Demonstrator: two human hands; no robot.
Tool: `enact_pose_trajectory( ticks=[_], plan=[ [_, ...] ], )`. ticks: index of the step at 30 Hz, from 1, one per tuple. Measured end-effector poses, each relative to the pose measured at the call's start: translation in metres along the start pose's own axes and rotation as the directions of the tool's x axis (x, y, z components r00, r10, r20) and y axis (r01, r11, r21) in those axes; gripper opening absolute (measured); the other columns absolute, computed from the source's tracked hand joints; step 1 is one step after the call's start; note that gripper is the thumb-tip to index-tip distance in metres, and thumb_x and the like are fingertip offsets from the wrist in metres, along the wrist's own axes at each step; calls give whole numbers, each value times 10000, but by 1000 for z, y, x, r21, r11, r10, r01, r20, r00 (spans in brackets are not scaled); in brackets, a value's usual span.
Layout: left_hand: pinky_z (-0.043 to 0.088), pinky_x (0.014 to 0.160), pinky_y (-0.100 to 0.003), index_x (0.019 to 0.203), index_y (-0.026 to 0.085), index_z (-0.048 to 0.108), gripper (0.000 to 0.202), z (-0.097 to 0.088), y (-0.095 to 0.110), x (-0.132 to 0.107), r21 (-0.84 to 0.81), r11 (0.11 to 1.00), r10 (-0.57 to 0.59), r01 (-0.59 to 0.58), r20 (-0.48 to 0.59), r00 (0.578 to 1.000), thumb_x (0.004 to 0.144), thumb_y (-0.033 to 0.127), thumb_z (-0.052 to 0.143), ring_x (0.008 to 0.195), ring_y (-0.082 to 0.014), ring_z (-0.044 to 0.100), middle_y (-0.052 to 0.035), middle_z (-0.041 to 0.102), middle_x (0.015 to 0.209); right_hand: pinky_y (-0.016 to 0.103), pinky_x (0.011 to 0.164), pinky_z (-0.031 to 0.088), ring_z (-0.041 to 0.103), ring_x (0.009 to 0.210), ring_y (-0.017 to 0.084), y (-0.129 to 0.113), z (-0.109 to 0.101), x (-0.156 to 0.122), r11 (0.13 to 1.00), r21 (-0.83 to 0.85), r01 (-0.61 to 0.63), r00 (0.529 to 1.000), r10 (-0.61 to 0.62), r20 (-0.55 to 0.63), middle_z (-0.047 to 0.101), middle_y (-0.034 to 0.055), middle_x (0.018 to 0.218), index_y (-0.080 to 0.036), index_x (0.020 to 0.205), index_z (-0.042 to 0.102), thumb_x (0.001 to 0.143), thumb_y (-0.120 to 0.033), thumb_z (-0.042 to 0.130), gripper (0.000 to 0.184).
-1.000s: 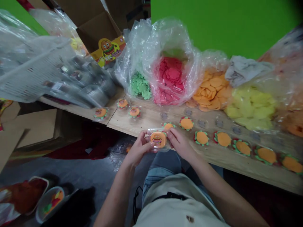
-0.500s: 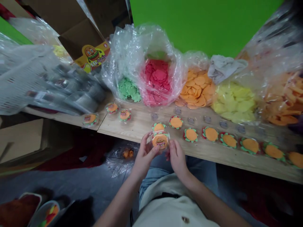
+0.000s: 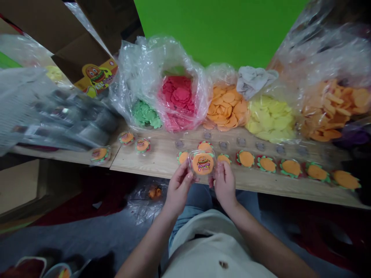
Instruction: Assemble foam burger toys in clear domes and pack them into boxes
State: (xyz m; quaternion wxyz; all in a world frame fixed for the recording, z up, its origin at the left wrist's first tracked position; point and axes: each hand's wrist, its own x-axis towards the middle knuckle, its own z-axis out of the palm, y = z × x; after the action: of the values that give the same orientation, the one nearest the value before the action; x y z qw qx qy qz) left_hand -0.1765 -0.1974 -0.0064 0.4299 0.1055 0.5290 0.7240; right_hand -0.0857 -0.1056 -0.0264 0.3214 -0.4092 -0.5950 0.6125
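Holding a small clear tub (image 3: pixel 203 163) between them, the left hand (image 3: pixel 177 190) and the right hand (image 3: pixel 225 186) meet just over the near edge of the wooden bench (image 3: pixel 162 160). The left fingers (image 3: pixel 187 176) are clamped on the tub's nine o'clock side and the right fingers (image 3: pixel 219 170) on its three o'clock side, so the tub is lifted off the bench with its lid facing the camera. The lid carries a round orange sticker with a cartoon burger face and a line of red and yellow lettering beneath it; the letters are too blurred to read.

From the tub toward three o'clock, a row of orange discs (image 3: pixel 267 164) with green and red frilled edges lies along the bench, each apart from the next. Toward ten o'clock, three stickered tubs (image 3: pixel 143 145) bearing the same burger picture rest on the bench, well apart from the hands.

Clear plastic bags stand in a line against the green wall (image 3: pixel 220 31). They hold green pieces (image 3: pixel 145 115) at eleven o'clock, red pieces (image 3: pixel 179 98) at twelve, orange rounds (image 3: pixel 227 109) at one and yellow rounds (image 3: pixel 271 117) at two. A grey cloth (image 3: pixel 253 79) lies on top between the last two. Between the bags and the discs runs a line of small clear caps (image 3: pixel 240 142).

Far out at ten o'clock, a cardboard box (image 3: pixel 97 75) shows a yellow label with the same burger cartoon; its wording is also unreadable.
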Motion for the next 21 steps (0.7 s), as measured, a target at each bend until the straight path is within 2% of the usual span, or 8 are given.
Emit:
enact_pose_trajectory(
  ticks=[5,9,11,13,15,16,17,21],
  plan=[
    [485,741,-259,1231,261,498,444,15,-9,1,104,992,68,-67,-3,998,797,329,562,800,-122,558,-39,530,1215,238,342,336,384,389,109,1,-6,-1,1000,2,21,998,-21,-65,382,-54,511,-246,730,358,882,-523,325,317],
    [495,750,-267,1188,233,505,461,16,5,8,157,985,55,-68,87,995,747,299,622,777,-121,535,-37,572,998,214,314,309,357,353,92,3,-22,9,997,79,11,1000,-9,-19,343,-77,479,-241,709,354,873,-533,342,335],
    [504,769,-297,1074,228,542,376,13,17,18,79,997,-33,19,171,985,724,328,638,819,-133,546,-21,564,932,196,302,300,353,333,82,-2,-35,20,997,72,3,999,-6,51,327,-90,457,-235,696,354,862,-542,362,349],
    [527,713,-336,962,220,549,316,12,28,32,52,981,-194,187,252,948,706,379,643,779,-142,570,-13,567,904,183,299,294,361,320,74,-12,-45,34,1000,9,-1,978,-1,209,348,-94,431,-225,682,372,849,-539,392,356],
    [537,631,-330,967,219,545,350,14,34,43,127,939,-343,319,298,891,678,368,676,721,-146,589,-16,583,903,178,296,282,360,306,72,-21,-50,44,996,-84,-8,931,38,364,376,-92,407,-218,671,399,833,-539,419,361],
    [535,614,-311,1007,222,545,399,17,33,47,165,926,-376,340,300,877,659,335,702,714,-147,596,-21,594,917,179,298,283,366,304,74,-24,-49,47,993,-121,-6,922,53,383,386,-90,401,-216,670,410,828,-542,426,362],
    [531,614,-292,1052,226,539,449,20,31,50,172,926,-374,336,287,882,648,308,718,726,-149,602,-28,602,944,182,306,291,379,310,78,-25,-47,47,989,-146,3,932,50,358,396,-86,404,-217,673,418,829,-544,422,363],
    [523,642,-265,1179,256,466,528,40,10,44,12,972,-233,233,137,963,704,376,664,749,-137,607,-36,600,1024,214,398,380,470,415,102,-9,-31,27,982,-173,76,994,-61,91,463,-53,507,-227,711,407,876,-513,351,335]
  ],
)
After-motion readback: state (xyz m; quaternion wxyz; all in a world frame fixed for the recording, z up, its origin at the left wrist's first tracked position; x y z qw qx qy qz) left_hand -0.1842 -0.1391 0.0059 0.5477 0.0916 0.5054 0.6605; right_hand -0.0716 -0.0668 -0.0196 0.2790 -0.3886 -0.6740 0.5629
